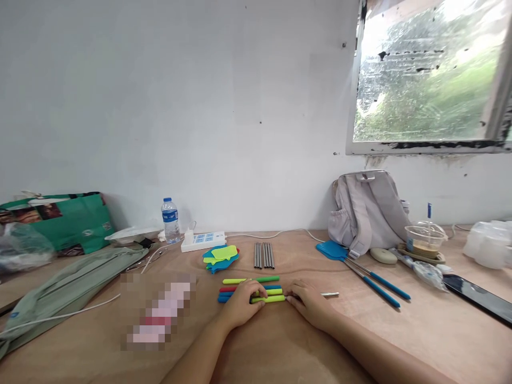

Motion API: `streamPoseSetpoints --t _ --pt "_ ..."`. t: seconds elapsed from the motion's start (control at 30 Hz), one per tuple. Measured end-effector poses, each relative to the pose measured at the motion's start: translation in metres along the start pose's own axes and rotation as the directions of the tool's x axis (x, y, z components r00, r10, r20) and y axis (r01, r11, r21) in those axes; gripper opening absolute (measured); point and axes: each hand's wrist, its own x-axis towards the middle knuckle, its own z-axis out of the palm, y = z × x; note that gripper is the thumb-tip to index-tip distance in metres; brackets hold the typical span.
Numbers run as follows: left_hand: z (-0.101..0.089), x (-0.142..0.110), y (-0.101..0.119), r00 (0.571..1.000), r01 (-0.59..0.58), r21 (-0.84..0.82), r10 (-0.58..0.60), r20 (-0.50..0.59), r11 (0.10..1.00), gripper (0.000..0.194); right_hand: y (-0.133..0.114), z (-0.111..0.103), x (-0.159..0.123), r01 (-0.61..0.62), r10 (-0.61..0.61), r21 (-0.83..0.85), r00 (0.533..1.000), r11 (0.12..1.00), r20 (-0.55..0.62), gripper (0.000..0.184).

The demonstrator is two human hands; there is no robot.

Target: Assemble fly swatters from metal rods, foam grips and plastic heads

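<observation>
My left hand [245,297] is closed around a yellow-green handle [275,299] that lies sideways near the table's front. Just right of that handle's end, my right hand [306,300] pinches a thin metal rod [331,294], whose far end sticks out past the fingers. The rod's inner end is partly hidden, and I cannot tell whether it is inside the handle. Several other coloured handles lie behind in rows, among them a green one [269,279] and a red one [227,289]. Farther back, several metal rods [264,256] lie side by side. Left of them is a pile of flat blue and yellow-green swatter heads [222,257].
Two blue fly swatters [374,277] lie at the right, near a grey backpack [366,213], a plastic cup [424,240] and a phone [480,296]. A power strip [203,241] and water bottle [170,223] stand by the wall. Grey-green cloth [76,290] and a cable lie left.
</observation>
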Motion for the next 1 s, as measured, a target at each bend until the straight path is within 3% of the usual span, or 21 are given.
streamPoseSetpoints --t 0.13,0.27,0.57,0.67,0.77,0.9,1.0 --pt "0.001 0.0 -0.001 0.999 0.038 -0.024 -0.038 -0.022 0.999 0.01 -0.004 0.001 -0.004 -0.022 0.022 0.074 1.0 0.997 0.005 0.014" --pt "0.0 0.001 0.002 0.998 0.059 -0.027 -0.059 -0.019 0.998 0.009 -0.016 0.004 -0.007 0.061 -0.065 0.142 0.997 0.988 0.028 0.03" --pt "0.002 0.001 0.005 1.0 0.0 -0.026 0.0 0.0 1.0 0.013 -0.021 0.015 -0.002 0.106 -0.102 0.187 0.994 0.977 -0.032 0.036" --pt "0.0 0.0 0.002 0.997 -0.077 0.006 0.077 -0.03 0.997 0.019 -0.017 0.01 -0.003 0.123 -0.116 0.104 0.991 0.987 -0.07 0.04" --pt "-0.006 -0.003 -0.003 0.988 -0.125 0.074 0.131 -0.077 0.989 0.021 -0.01 0.0 -0.004 0.065 -0.065 -0.013 0.994 0.998 -0.083 0.037" --pt "-0.015 -0.006 -0.009 0.988 -0.088 0.205 0.111 -0.104 0.975 0.016 0.004 -0.016 -0.005 -0.052 0.054 -0.161 0.998 0.986 0.014 0.02" --pt "-0.016 -0.006 -0.012 0.992 -0.073 0.25 0.095 -0.079 0.966 0.014 0.012 -0.026 -0.006 -0.043 0.062 -0.172 0.992 0.984 0.106 0.012"
